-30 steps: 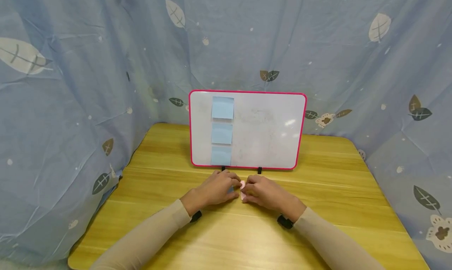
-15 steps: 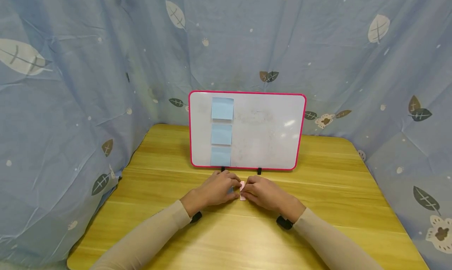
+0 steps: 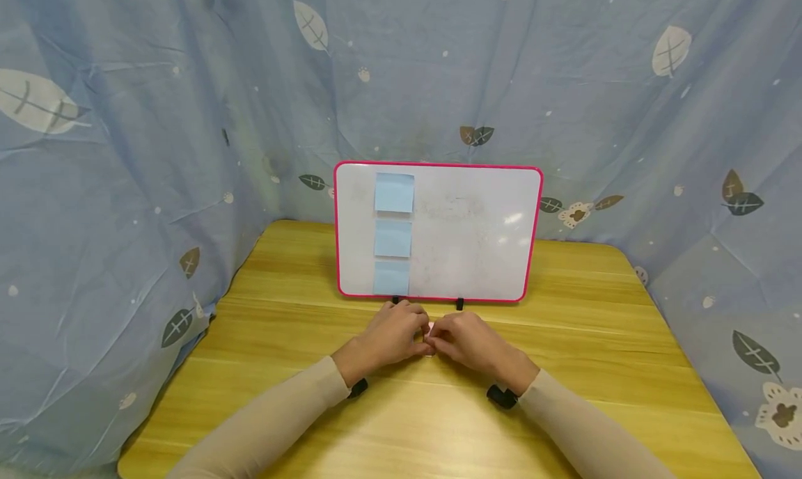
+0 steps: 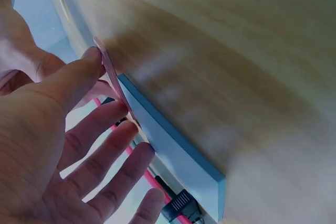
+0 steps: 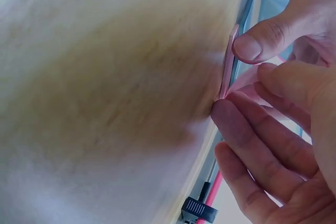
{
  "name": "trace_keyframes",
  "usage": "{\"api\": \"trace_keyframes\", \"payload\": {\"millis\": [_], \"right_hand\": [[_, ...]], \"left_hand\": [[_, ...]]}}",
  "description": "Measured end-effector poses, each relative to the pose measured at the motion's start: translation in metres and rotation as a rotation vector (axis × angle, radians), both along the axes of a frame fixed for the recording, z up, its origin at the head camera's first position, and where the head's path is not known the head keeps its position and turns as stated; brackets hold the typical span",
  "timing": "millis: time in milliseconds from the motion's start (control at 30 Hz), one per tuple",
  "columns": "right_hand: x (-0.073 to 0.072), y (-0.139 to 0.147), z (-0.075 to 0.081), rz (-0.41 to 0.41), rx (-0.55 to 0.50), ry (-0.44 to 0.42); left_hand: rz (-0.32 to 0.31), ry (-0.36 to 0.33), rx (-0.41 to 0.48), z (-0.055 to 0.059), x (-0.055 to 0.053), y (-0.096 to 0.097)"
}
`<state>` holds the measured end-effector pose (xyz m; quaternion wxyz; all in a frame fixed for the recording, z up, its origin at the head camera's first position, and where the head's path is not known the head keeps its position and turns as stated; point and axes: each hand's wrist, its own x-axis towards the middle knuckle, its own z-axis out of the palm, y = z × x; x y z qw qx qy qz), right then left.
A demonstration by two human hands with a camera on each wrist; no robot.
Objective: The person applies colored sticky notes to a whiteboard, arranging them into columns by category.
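Presently, the pink sticky-note pad [image 4: 112, 73] lies on the bench [image 3: 413, 423], between your left hand [image 3: 391, 334] and your right hand [image 3: 470, 342]. Your left thumb and fingers, slightly bent, hold it by opposite edges. Your right thumb and forefinger are closed together, pinching a pink sheet [image 5: 245, 81] above it. Just beside it, near your left fingertips, is the blue pad [image 4: 181, 153]. Behind stands the whiteboard [image 3: 476, 232], bearing three light-blue sticky notes [image 3: 392, 239].
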<state>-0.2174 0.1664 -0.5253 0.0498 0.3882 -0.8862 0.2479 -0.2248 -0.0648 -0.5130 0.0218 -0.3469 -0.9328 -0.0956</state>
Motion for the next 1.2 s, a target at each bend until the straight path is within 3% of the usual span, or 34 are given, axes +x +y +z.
{"api": "trace_keyframes", "payload": {"millis": [333,600,967,1200], "right_hand": [[0.001,0.002,0.001,-0.058,-0.060,-0.039],[-0.003,0.003,0.002,-0.107,-0.097,0.022],[-0.009,0.006,0.004,-0.187,-0.118,0.017],[-0.012,0.005,0.003,-0.252,-0.135,-0.002]], "left_hand": [[0.012,-0.012,0.053,-0.004,-0.001,0.002],[0.004,-0.006,0.072,-0.005,-0.001,0.001],[0.062,-0.068,0.082,-0.003,-0.002,0.003],[0.035,-0.055,0.073,-0.004,-0.001,0.003]]}}
